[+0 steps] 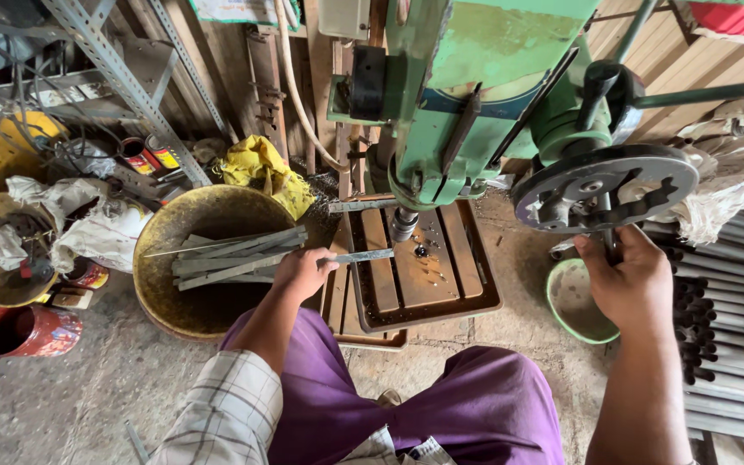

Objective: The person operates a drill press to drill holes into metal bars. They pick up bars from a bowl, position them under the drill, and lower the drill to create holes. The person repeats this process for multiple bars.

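My left hand (301, 272) grips a flat metal strip (365, 256) and holds its far end on the brown slotted drill table (467, 284), just left of the drill chuck (403, 224). My right hand (626, 280) is closed on the handle under the grey feed wheel (604, 185) of the green drill press (475, 95). Beside my left hand, a yellow basin (161, 284) holds several more metal strips (234, 254).
A green bowl (572, 301) sits on the floor below my right hand. Metal tubes (729, 319) are stacked at the right. A red tin (27, 331), a brass pan with rags (2, 250) and a yellow cloth (264, 168) lie at the left.
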